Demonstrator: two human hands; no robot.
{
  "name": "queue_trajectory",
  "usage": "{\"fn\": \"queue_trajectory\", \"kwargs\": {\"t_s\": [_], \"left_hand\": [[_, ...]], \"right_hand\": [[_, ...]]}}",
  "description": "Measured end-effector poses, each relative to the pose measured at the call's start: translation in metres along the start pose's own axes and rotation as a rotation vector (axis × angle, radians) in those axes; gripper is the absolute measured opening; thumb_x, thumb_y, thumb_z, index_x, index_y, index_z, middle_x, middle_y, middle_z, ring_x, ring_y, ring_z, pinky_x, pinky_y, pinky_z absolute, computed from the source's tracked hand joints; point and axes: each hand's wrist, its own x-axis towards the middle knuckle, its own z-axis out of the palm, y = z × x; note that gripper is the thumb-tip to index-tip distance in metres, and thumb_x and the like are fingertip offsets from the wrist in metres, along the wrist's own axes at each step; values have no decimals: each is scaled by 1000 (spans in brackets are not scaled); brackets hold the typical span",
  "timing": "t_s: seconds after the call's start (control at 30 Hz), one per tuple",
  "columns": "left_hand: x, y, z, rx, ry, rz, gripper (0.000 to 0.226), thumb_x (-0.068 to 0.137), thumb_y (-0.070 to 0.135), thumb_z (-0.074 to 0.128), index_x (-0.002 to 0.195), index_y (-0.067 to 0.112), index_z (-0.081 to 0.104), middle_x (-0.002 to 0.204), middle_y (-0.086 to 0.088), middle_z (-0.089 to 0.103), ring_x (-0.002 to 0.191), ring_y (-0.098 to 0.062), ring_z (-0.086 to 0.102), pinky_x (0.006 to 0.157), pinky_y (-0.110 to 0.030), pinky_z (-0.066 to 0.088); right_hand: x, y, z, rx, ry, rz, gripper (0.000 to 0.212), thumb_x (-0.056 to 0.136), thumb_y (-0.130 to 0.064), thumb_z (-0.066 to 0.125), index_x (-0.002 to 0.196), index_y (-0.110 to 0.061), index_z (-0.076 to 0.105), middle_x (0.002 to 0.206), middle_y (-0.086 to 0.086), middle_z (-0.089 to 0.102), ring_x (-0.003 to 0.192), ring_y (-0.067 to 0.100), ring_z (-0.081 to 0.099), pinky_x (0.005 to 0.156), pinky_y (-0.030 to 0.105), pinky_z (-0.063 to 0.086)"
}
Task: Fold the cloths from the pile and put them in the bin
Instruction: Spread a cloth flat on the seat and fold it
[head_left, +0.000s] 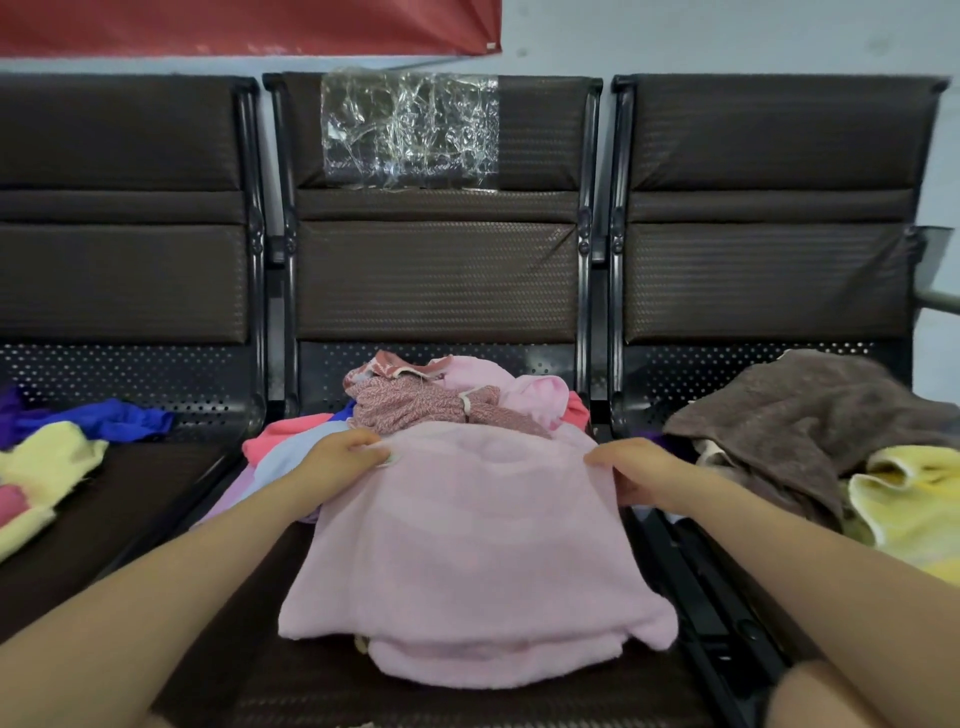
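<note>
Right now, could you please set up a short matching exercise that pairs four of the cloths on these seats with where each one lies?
Things:
1. pink towel
2. brown towel
3. blue cloth
4. patterned pink cloth

Places:
A. on the left seat, at its back
B. on the right seat, above a yellow towel
C. on the pile at the back of the middle seat
D. spread on the middle seat, held at its far corners by both hands

Pairs: 1-D, 2-B, 3-A, 4-C
</note>
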Motion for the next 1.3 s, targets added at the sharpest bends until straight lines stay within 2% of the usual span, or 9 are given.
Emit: {"fn": "queue_trajectory", "kwargs": {"t_s": [0.17, 0.33, 0.63, 0.73, 0.8, 0.93, 1.03, 1.17, 1.3], "left_hand": [[8, 6, -15, 70, 73, -13, 22, 85, 28, 67, 80, 7, 69, 84, -13, 67, 79, -24, 59, 66, -28, 40], [-29, 47, -59, 123, 346, 173, 12, 90, 21, 62, 92, 14, 71, 87, -1, 65, 84, -19, 58, 72, -31, 42], [-71, 120, -162, 247, 510, 447, 20, 94, 10, 54, 106, 7, 69, 101, -8, 64, 98, -24, 57, 81, -28, 35], [-88, 149, -191, 225, 658, 503, 19, 93, 10, 55, 106, 8, 69, 101, -6, 65, 96, -20, 55, 80, -29, 36], [-102, 161, -201, 128, 713, 519, 17, 93, 13, 56, 105, 11, 69, 99, 0, 64, 95, -16, 55, 80, -29, 38], [-126, 177, -209, -101, 749, 546, 14, 94, 16, 55, 99, 17, 68, 94, 3, 65, 92, -12, 56, 77, -28, 42], [-138, 188, -210, -389, 726, 510, 17, 93, 14, 54, 85, 20, 68, 88, 3, 65, 86, -13, 57, 75, -29, 44], [-149, 201, -211, -916, 628, 390, 22, 86, 12, 56, 72, 21, 69, 76, 0, 63, 72, -14, 57, 67, -29, 45], [-125, 185, -205, -740, 558, 192, 11, 84, 17, 59, 85, 18, 69, 87, -5, 64, 75, -20, 57, 66, -30, 46]], "right_hand": [[-7, -15, 0, 31, 105, -54, 8, 84, -14, 65, 86, -5, 66, 86, 15, 65, 75, 28, 62, 63, 29, 50], [-36, -57, -9, 358, 239, -314, 12, 76, -19, 68, 67, -11, 70, 78, 8, 63, 75, 24, 54, 69, 35, 43], [-129, -176, -29, 395, 372, -836, 48, 84, -27, 61, 99, 19, 54, 82, 0, 42, 76, 15, 34, 64, 30, 26], [-161, -199, -40, 338, 345, -917, 30, 86, -24, 59, 76, 4, 60, 80, 2, 38, 74, 17, 30, 56, 29, 20], [-178, -205, -47, 318, 341, -927, 15, 83, -26, 59, 79, -12, 59, 78, 4, 37, 75, 18, 29, 57, 29, 20], [-202, -206, -52, 426, 303, -836, 38, 83, -23, 62, 97, 12, 62, 76, 15, 47, 79, 19, 41, 69, 33, 34], [-212, -206, -53, 569, 188, -694, 10, 85, -19, 63, 87, -11, 67, 88, 5, 62, 81, 19, 56, 76, 33, 47], [-218, -203, -52, 665, -64, -629, 11, 89, -17, 53, 81, -11, 59, 61, 0, 61, 52, 13, 57, 51, 20, 45], [-195, -195, -41, 677, -66, -514, 10, 90, -15, 52, 85, -9, 57, 64, 3, 60, 53, 16, 57, 49, 21, 46]]}}
